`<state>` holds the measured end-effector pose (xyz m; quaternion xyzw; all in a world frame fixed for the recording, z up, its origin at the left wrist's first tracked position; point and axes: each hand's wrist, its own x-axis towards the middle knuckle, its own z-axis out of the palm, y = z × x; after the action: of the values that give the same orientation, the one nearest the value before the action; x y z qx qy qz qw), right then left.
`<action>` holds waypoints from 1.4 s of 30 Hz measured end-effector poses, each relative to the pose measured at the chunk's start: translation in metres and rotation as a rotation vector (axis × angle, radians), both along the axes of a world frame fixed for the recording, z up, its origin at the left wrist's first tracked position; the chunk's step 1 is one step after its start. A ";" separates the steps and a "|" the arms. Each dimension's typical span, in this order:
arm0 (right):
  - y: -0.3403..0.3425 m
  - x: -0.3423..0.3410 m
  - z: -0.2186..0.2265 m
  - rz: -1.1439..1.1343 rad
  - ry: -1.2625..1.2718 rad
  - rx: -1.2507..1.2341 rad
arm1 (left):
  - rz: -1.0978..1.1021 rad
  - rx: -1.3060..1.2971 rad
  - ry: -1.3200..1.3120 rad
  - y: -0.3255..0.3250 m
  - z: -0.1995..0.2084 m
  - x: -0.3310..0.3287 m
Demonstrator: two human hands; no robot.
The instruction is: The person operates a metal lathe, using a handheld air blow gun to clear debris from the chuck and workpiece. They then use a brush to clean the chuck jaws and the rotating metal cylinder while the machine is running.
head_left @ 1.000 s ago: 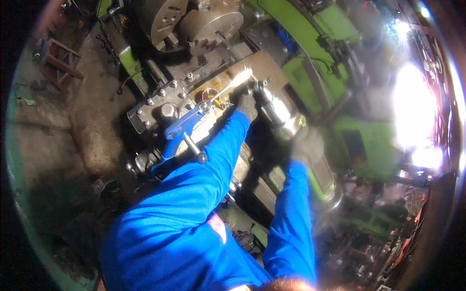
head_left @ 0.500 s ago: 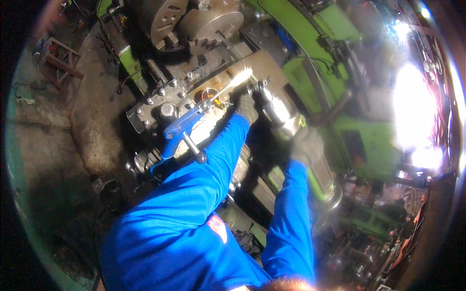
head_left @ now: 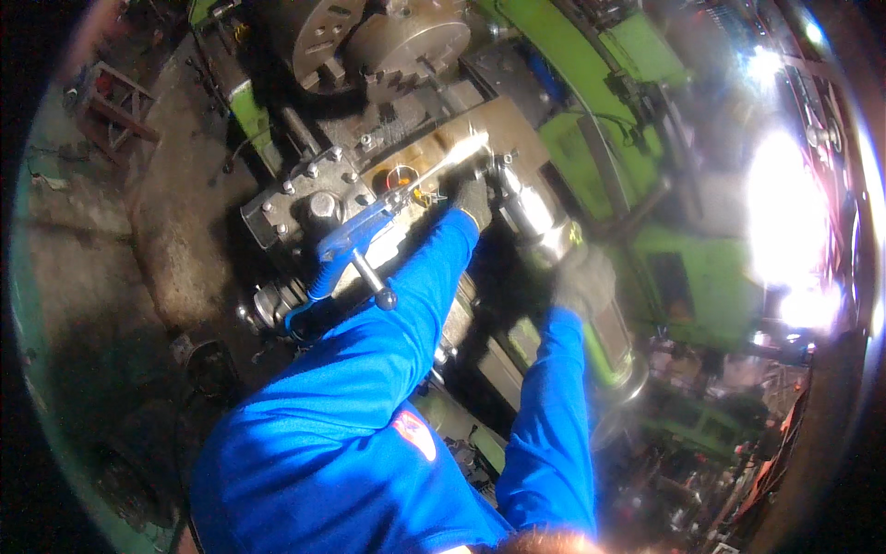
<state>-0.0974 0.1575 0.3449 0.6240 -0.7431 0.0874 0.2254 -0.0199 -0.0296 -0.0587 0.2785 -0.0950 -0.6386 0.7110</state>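
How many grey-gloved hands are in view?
2. The grey-gloved left hand is left of the shiny metal cylinder, fingers hard to make out; the grey-gloved right hand is by the cylinder's lower end.

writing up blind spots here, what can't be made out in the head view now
Head view, left hand: fingers lost in shadow, grip unclear.
Head view, right hand: fingers too blurred to tell apart.
Head view, slotted metal disc: top cut off by the upper edge.
Head view, blue-handled tool: tip lost in glare.
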 end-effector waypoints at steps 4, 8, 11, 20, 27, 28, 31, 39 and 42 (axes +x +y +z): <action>0.004 -0.001 0.003 -0.021 0.006 0.003 | -0.059 0.166 0.281 0.035 0.098 0.023; 0.000 0.006 0.002 0.006 -0.013 -0.006 | -0.048 0.180 0.498 0.052 0.155 0.056; -0.002 0.001 -0.002 0.005 -0.013 -0.004 | -0.090 0.155 0.698 0.059 0.183 0.064; -0.007 0.026 0.002 0.077 -0.019 0.008 | 0.047 0.363 0.139 0.031 0.127 0.073; 0.003 -0.002 0.001 -0.013 0.008 -0.027 | -0.104 -0.035 0.471 0.062 0.182 0.058; 0.000 0.011 0.001 0.041 -0.006 -0.029 | -0.020 -0.118 0.232 0.055 0.143 0.065; 0.002 0.002 0.001 0.021 -0.009 -0.025 | -0.068 -0.025 0.379 0.042 0.130 0.047; 0.001 0.004 0.004 -0.017 -0.018 0.026 | -0.044 0.147 0.280 0.028 0.112 0.040; 0.001 0.006 0.003 -0.035 -0.021 0.042 | -0.041 0.159 0.288 0.034 0.118 0.041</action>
<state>-0.0917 0.1582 0.3484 0.6146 -0.7579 0.0744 0.2056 0.0206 0.0040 0.0591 0.2376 0.0531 -0.6918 0.6798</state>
